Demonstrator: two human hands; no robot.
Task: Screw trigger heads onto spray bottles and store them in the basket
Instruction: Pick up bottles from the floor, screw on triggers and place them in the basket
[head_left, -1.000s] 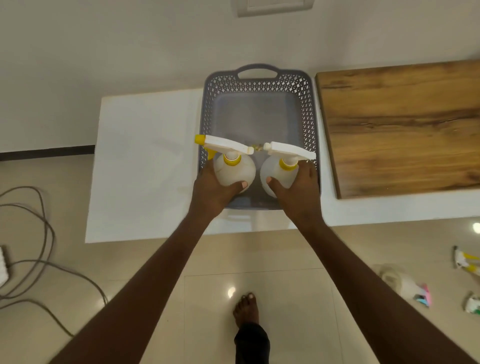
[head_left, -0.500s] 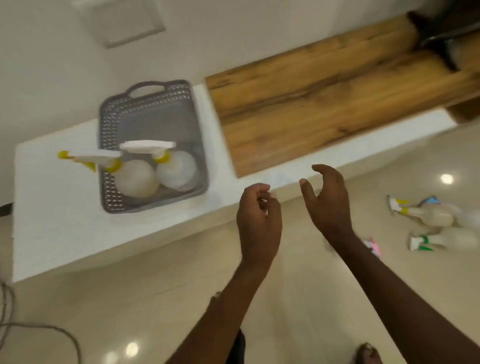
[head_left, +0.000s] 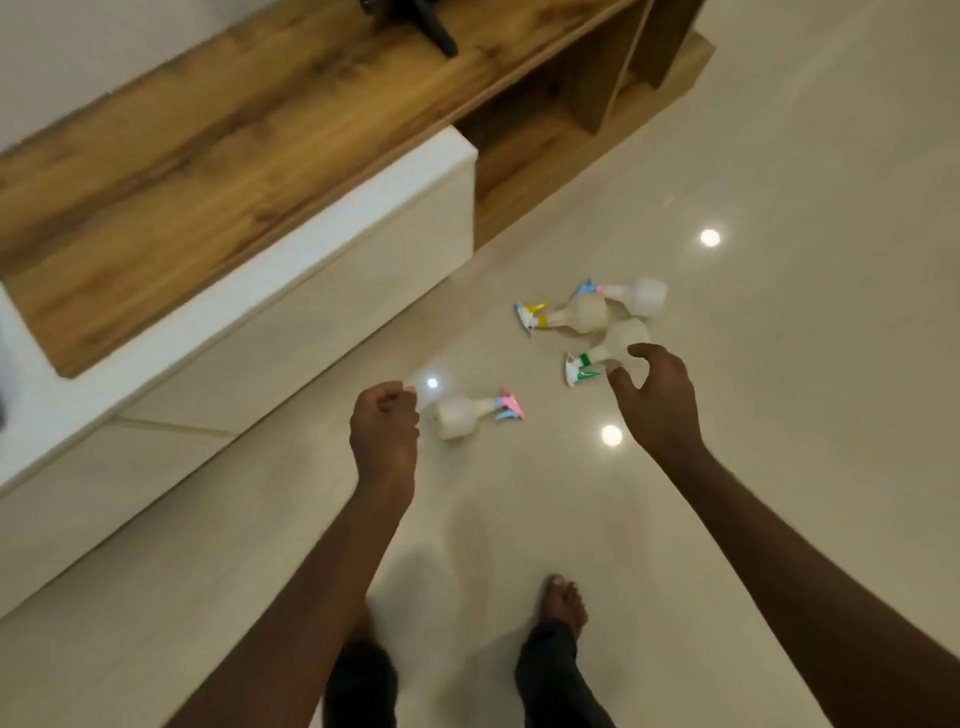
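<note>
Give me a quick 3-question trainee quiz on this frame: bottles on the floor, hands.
1. How many spray bottles lie on the floor?
2. True or false: the left hand is gripping the pink-trigger bottle.
3. Which bottle is nearest the right hand? A) yellow-trigger bottle B) green-trigger bottle C) pink-trigger bottle

Key:
1. Four, all on their sides; the fourth is the blue-trigger bottle.
2. False: that hand is loosely curled beside it and holds nothing.
3. B: the open fingers sit just by its body.
</note>
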